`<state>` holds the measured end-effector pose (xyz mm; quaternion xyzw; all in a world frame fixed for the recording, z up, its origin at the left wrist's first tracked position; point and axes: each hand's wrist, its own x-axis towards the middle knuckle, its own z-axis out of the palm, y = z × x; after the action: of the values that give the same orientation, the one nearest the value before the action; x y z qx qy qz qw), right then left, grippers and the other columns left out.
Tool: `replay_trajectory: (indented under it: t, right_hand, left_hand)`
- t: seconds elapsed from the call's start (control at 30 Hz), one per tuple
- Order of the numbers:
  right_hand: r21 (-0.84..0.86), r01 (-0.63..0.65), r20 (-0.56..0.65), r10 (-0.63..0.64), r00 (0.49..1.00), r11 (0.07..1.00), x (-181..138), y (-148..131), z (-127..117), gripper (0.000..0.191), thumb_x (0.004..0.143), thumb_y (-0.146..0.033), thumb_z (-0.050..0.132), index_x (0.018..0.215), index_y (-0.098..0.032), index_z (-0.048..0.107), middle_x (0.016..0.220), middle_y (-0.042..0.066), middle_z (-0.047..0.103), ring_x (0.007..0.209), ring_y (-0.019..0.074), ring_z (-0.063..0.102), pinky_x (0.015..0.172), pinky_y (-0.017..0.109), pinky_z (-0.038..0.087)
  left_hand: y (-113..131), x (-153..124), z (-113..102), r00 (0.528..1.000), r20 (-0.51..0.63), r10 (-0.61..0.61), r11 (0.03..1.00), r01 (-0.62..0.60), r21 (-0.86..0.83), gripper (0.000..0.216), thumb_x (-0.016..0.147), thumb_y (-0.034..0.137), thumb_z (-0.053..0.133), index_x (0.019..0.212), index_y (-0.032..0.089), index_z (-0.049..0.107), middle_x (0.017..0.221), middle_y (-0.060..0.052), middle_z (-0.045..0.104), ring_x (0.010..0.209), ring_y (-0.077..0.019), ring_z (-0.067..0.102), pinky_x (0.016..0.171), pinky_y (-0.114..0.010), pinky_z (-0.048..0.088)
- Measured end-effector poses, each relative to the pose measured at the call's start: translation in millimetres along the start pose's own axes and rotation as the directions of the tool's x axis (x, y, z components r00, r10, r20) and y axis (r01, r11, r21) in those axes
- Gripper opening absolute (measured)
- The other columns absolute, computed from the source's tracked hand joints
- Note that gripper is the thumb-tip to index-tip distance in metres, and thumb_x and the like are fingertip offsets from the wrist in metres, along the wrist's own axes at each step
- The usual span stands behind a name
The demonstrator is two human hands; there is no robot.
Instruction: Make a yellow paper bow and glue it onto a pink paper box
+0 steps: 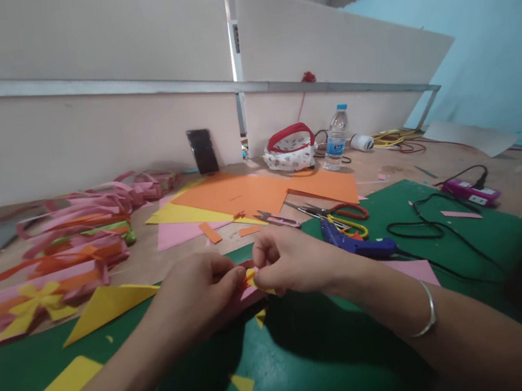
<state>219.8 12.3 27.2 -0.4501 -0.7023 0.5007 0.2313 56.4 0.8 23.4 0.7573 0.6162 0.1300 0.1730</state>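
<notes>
My left hand (207,290) and my right hand (297,261) meet over the green mat. Between their fingertips is a small pink, orange and yellow paper craft piece (249,293), mostly covered by the fingers. The left thumb and fingers pinch its left side, where pink paper shows. My right thumb and curled fingers press on the yellow part at its right. Small yellow paper scraps (244,387) lie on the mat below the hands. A folded yellow paper (109,307) is beside my left forearm. Just beyond my right wrist is a blue glue gun (356,243).
Finished pink and orange paper pieces (42,295) are piled at left. Orange sheets (240,192), scissors (351,210) and thread snips (278,219) lie ahead. A phone (203,152), pouch (289,150) and water bottle (336,139) stand behind. Black cord (439,229) loops at right.
</notes>
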Motion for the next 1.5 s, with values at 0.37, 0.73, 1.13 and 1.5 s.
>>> replay_trajectory:
  t: [0.37,0.73,1.13,1.5]
  right_hand:
    - [-0.044,-0.088,-0.008,0.088,0.996,0.995,10.9,2.5,4.0,0.020,0.057,-0.006,0.057,0.064,-0.020,0.045,0.046,-0.008,0.047,0.039,0.0081,0.045,0.035,0.017,0.033]
    - [-0.018,-0.189,0.008,0.189,0.982,0.982,14.5,-3.2,7.4,0.026,0.059,0.001,0.057,0.062,-0.020,0.041,0.040,-0.010,0.046,0.037,0.0071,0.047,0.037,0.015,0.036]
    - [-0.093,-0.202,-0.070,0.196,0.978,0.975,14.1,-5.8,13.2,0.026,0.062,-0.001,0.056,0.061,-0.021,0.039,0.038,-0.011,0.045,0.032,0.0072,0.044,0.032,0.016,0.029]
    - [-0.147,-0.246,-0.163,0.222,0.961,0.958,13.7,-3.4,19.0,0.027,0.064,-0.005,0.059,0.061,-0.022,0.037,0.040,-0.010,0.042,0.033,0.0076,0.041,0.033,0.018,0.028]
  left_hand:
    - [-3.9,1.2,1.4,1.000,0.008,0.027,0.998,-0.027,-0.054,0.035,0.078,0.037,0.039,0.052,0.020,0.056,0.051,-0.001,0.056,0.055,-0.0169,0.050,0.051,-0.029,0.028]
    - [-2.6,-2.4,6.1,0.999,-0.014,0.047,0.998,-0.048,-0.046,0.034,0.078,0.035,0.038,0.053,0.020,0.055,0.054,-0.002,0.060,0.053,-0.0162,0.052,0.049,-0.028,0.026]
    - [-1.6,-2.4,6.8,0.997,-0.060,0.040,0.999,-0.042,-0.029,0.032,0.076,0.033,0.038,0.052,0.021,0.056,0.056,-0.005,0.060,0.057,-0.0191,0.053,0.051,-0.028,0.026]
    - [-2.8,-2.5,9.4,0.997,-0.069,0.028,0.997,-0.033,-0.066,0.033,0.077,0.033,0.038,0.051,0.021,0.056,0.053,-0.005,0.059,0.055,-0.0187,0.053,0.050,-0.028,0.026]
